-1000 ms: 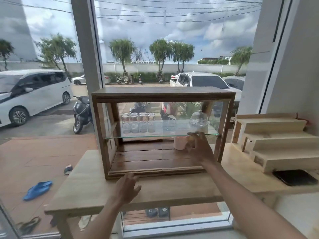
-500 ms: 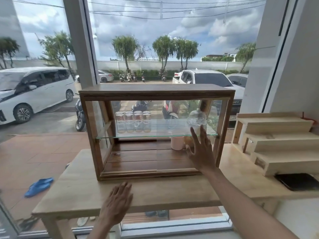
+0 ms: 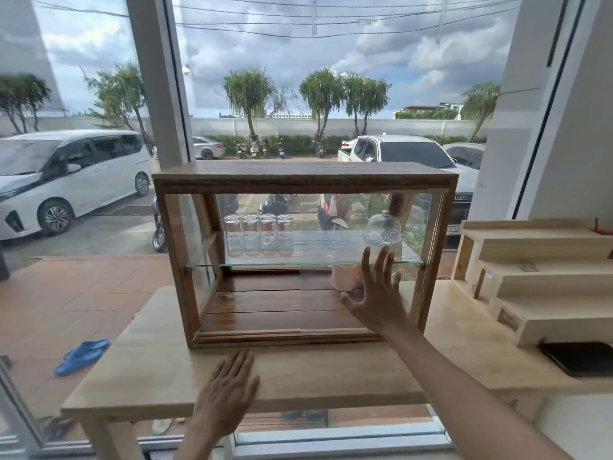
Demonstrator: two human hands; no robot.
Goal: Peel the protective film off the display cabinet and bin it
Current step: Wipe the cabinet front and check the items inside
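Observation:
A dark wooden display cabinet [image 3: 303, 175] with clear panes stands on a pale wooden table [image 3: 159, 370]. My right hand [image 3: 378, 293] is spread flat against the front pane at its lower right, fingers apart. My left hand [image 3: 229, 390] rests flat on the table, just in front of the cabinet's base. Any film on the pane is too clear to make out. Inside, several glass jars [image 3: 258, 234] and a glass dome [image 3: 384, 229] stand on a glass shelf, with a pink cup [image 3: 345, 277] below.
Pale wooden step risers [image 3: 544, 277] stand on the table at the right, with a black tablet [image 3: 583, 358] in front of them. A large window is directly behind the cabinet. No bin is in view.
My right hand has opened out flat on the front pane. My left hand has come down onto the table. The view has moved closer and slightly lower.

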